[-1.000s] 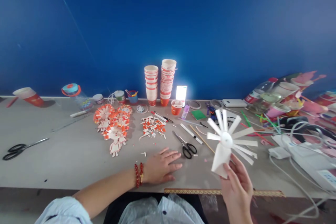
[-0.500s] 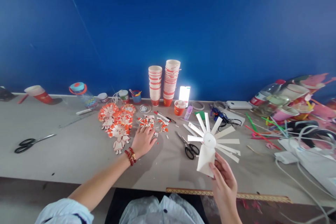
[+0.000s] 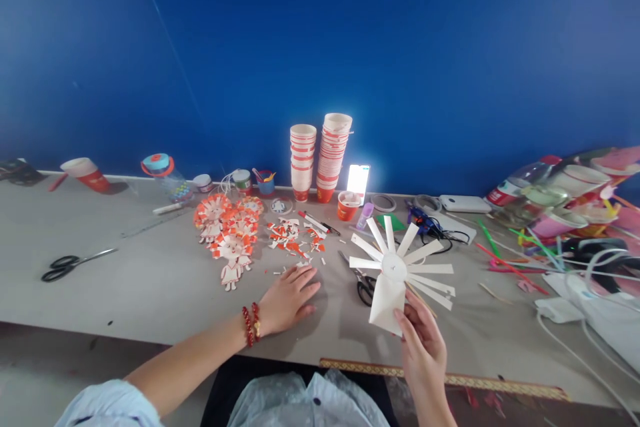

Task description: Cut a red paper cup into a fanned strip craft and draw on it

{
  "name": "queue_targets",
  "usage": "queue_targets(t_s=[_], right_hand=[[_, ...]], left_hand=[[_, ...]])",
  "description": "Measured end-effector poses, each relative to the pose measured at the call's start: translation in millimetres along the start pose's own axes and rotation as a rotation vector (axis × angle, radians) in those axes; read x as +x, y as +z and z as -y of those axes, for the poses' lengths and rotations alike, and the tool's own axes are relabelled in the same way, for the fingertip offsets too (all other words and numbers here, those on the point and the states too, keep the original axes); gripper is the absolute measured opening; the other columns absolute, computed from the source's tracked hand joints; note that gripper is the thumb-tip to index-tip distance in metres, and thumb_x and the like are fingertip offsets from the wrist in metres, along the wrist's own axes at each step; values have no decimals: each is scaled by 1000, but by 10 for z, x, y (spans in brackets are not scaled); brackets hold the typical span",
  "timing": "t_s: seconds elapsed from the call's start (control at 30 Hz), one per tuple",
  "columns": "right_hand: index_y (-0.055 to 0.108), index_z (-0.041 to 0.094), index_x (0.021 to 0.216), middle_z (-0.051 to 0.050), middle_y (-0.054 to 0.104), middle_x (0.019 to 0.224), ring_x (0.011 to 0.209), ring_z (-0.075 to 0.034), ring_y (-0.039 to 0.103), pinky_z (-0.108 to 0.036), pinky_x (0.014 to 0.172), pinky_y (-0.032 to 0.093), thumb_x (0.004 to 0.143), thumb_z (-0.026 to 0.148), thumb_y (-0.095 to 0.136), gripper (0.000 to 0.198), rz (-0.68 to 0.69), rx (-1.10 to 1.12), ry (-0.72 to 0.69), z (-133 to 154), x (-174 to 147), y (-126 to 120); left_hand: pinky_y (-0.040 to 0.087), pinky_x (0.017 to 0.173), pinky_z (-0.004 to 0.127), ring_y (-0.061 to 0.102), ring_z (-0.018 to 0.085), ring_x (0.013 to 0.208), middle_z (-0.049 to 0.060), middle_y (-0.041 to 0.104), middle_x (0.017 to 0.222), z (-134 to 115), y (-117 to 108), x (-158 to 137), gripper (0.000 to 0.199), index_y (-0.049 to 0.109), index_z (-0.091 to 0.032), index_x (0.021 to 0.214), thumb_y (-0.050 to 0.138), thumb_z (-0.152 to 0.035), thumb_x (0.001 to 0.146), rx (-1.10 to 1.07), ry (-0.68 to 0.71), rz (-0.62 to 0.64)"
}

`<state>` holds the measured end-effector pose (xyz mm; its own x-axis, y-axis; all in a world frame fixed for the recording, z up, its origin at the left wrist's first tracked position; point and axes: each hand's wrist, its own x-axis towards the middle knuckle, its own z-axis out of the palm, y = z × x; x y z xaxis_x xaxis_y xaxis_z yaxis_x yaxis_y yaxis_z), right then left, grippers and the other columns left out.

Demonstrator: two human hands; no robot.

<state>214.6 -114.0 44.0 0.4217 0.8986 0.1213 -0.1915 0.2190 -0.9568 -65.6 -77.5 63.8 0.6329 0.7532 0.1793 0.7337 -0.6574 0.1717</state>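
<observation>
My right hand pinches a cut-open white paper cup by its one wide panel, thumb in front and fingers behind. Narrow strips fan out around the cup's round base, and it is held above the table. Behind it lies a pair of black-handled scissors, partly covered. On the table my left hand rests palm down, fingers slightly apart, holding nothing. Just beyond its fingertips are orange and white paper scraps. Left of those scraps, paper doll figures with orange fringes lie in an overlapping pile.
Two paper cup stacks rise at the back beside a lit phone and a small red cup. Other scissors lie far left. Bottles, straws, cables and cut cups crowd the right. A patterned strip runs along the front edge.
My left hand has drawn back toward me, off the scraps, which now show more fully. My right hand still holds the cut paper cup, almost unmoved. The whole view has shifted slightly.
</observation>
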Motion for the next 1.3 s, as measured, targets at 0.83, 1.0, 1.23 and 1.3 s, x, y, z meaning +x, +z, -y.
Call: queue_targets(t_s=[0.83, 1.0, 1.23, 1.3], right_hand=[[70, 22, 110, -5, 70, 89, 80, -19, 61, -26, 65, 50, 67, 32, 82, 46, -21, 15, 49, 42, -14, 36], [69, 21, 113, -6, 69, 91, 80, -20, 61, -27, 64, 51, 68, 31, 81, 48, -32, -14, 39, 12, -14, 6], [69, 22, 111, -5, 70, 89, 78, -19, 61, -26, 64, 50, 68, 35, 82, 47, -24, -8, 77, -7, -26, 1], [70, 21, 111, -5, 70, 89, 78, -20, 62, -27, 64, 50, 68, 36, 82, 47, -17, -22, 85, -13, -26, 8]], left_hand=[[51, 72, 31, 67, 23, 81, 5, 72, 93, 1689, -622, -901, 38, 63, -23, 116, 53, -40, 84, -83, -1007, -444], [52, 73, 30, 67, 22, 82, 7, 72, 94, 1824, -770, -955, 45, 63, -17, 113, 49, -47, 84, -160, -1048, -624], [52, 68, 27, 68, 21, 80, 5, 72, 92, 1764, -660, -774, 41, 64, -18, 106, 48, -48, 84, -226, -1007, -580], [52, 73, 30, 66, 21, 80, 6, 70, 92, 1725, -581, -664, 38, 64, -18, 101, 50, -48, 83, -193, -994, -540]])
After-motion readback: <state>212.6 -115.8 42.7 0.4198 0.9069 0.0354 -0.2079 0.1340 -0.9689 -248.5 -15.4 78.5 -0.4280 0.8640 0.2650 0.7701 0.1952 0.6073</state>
